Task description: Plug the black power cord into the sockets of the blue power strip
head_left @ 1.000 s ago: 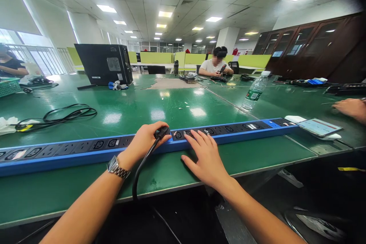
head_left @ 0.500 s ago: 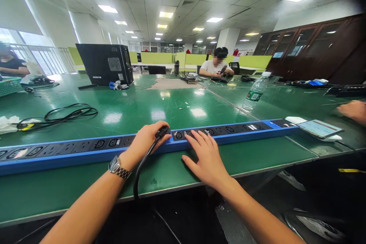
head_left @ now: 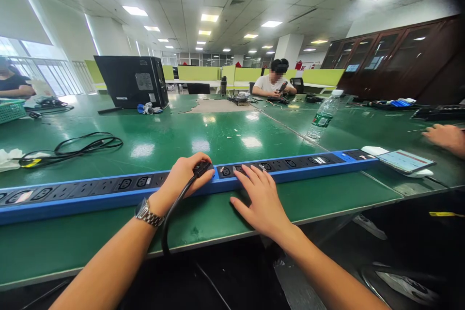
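Note:
A long blue power strip [head_left: 305, 177] with black sockets lies across the green table [head_left: 203, 225]. Near its middle, my left hand [head_left: 183, 174] is closed around a black power plug [head_left: 201, 168], pressed down at the strip. Whether the plug sits fully in a socket is hidden by my fingers. From the plug, a thick black cable [head_left: 167, 227] curves down over the table's front edge. My right hand [head_left: 258, 196] rests with spread fingers on the strip, fingertips over the sockets, holding nothing.
A tablet [head_left: 406, 161] lies by the strip's right end, with another person's hand [head_left: 445, 135] beyond it. Behind the strip stand a water bottle [head_left: 324, 116] and a black computer case [head_left: 131, 82]. A coiled black cable [head_left: 89, 144] lies left. Another person [head_left: 272, 85] sits opposite.
My left hand and the plug have shifted slightly left along the strip, and the cable has swung left with them. My right hand stays nearly in place.

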### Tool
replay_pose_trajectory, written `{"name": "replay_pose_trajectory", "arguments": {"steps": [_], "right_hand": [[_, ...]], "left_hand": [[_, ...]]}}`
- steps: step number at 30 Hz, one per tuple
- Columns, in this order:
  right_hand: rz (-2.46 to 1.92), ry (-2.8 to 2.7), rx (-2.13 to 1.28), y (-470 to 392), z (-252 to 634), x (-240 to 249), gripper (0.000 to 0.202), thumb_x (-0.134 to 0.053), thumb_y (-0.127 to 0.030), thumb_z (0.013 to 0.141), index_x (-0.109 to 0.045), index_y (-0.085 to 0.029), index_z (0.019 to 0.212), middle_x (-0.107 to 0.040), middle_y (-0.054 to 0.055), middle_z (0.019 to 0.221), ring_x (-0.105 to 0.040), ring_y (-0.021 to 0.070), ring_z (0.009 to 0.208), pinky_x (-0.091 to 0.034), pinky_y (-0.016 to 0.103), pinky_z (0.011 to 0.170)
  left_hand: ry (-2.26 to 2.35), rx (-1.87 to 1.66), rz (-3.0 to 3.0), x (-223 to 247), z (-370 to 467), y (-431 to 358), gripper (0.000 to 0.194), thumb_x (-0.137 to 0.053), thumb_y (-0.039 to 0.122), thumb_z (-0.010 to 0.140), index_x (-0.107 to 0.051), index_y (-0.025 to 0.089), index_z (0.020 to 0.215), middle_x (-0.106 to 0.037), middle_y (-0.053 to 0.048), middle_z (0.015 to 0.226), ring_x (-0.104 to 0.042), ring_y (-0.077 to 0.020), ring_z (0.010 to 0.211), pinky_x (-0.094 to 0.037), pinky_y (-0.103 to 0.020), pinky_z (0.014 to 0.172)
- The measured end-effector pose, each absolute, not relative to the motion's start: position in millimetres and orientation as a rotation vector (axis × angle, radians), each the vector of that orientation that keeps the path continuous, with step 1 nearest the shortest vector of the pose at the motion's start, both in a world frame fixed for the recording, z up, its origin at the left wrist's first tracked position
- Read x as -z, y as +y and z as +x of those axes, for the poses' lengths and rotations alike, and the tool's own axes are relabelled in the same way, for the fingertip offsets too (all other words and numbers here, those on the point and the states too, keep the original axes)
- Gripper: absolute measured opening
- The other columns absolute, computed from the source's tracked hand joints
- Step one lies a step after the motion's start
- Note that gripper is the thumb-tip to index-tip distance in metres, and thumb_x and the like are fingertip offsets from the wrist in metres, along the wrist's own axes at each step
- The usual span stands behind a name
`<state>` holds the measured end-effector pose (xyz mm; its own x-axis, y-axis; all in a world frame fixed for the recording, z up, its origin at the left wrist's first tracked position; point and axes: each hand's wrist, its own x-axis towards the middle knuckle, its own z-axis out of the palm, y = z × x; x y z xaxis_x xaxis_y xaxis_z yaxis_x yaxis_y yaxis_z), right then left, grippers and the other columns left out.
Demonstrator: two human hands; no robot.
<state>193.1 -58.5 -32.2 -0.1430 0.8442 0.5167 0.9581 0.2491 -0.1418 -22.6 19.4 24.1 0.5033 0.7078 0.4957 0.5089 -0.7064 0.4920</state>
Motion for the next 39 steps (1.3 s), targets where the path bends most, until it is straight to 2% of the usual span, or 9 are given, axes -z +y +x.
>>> {"name": "replay_pose_trajectory", "arguments": {"steps": [6,14,22,29,39], "right_hand": [[-1.629,-2.02,0.316,-58.4,193.3,33.2,0.058,-0.061,-0.039,0.084,-0.052,-0.021,0.138,-0.049,0.011,0.146,-0.039,0.031,0.137,-0.026,0.054,0.115],[-1.628,-2.028,0.31,-58.1,193.8,33.5,0.058,-0.061,-0.039,0.083,-0.053,-0.02,0.138,-0.048,0.011,0.147,-0.039,0.0311,0.137,-0.026,0.054,0.115],[-1.624,-2.023,0.319,-58.6,193.2,33.1,0.057,-0.061,-0.039,0.084,-0.053,-0.021,0.137,-0.049,0.011,0.146,-0.04,0.0315,0.136,-0.027,0.055,0.114],[-1.622,-2.026,0.328,-57.6,194.0,33.9,0.058,-0.061,-0.04,0.083,-0.053,-0.02,0.138,-0.049,0.01,0.146,-0.039,0.0312,0.136,-0.028,0.054,0.114],[-1.613,-2.025,0.324,-58.3,194.0,34.1,0.058,-0.061,-0.039,0.083,-0.053,-0.02,0.137,-0.049,0.01,0.146,-0.039,0.0313,0.136,-0.027,0.054,0.114]], "left_hand": [[0.991,-0.925,2.457,-22.1,-22.7,19.3,0.025,-0.06,0.041,0.085,-0.062,0.019,0.097,-0.066,0.001,0.073,-0.055,-0.012,0.062,-0.042,-0.023,0.06],[1.046,-0.987,2.441,-22.6,-20.1,20.1,0.019,-0.062,0.035,0.078,-0.063,0.018,0.088,-0.062,0.002,0.069,-0.053,-0.0116,0.06,-0.042,-0.023,0.06],[1.008,-1.029,2.498,-15.4,-21.6,28.3,0.023,-0.061,0.036,0.083,-0.07,0.019,0.096,-0.074,-0.006,0.093,-0.066,-0.0191,0.082,-0.049,-0.03,0.078],[1.026,-0.992,2.512,-19.1,-21.6,24.0,0.026,-0.07,0.041,0.079,-0.072,0.019,0.094,-0.073,-0.005,0.085,-0.064,-0.0191,0.077,-0.049,-0.03,0.073],[1.134,-1.023,2.506,-12.1,-19.4,28.1,0.019,-0.064,0.035,0.078,-0.072,0.02,0.087,-0.072,-0.003,0.082,-0.064,-0.017,0.074,-0.048,-0.027,0.072]]}}
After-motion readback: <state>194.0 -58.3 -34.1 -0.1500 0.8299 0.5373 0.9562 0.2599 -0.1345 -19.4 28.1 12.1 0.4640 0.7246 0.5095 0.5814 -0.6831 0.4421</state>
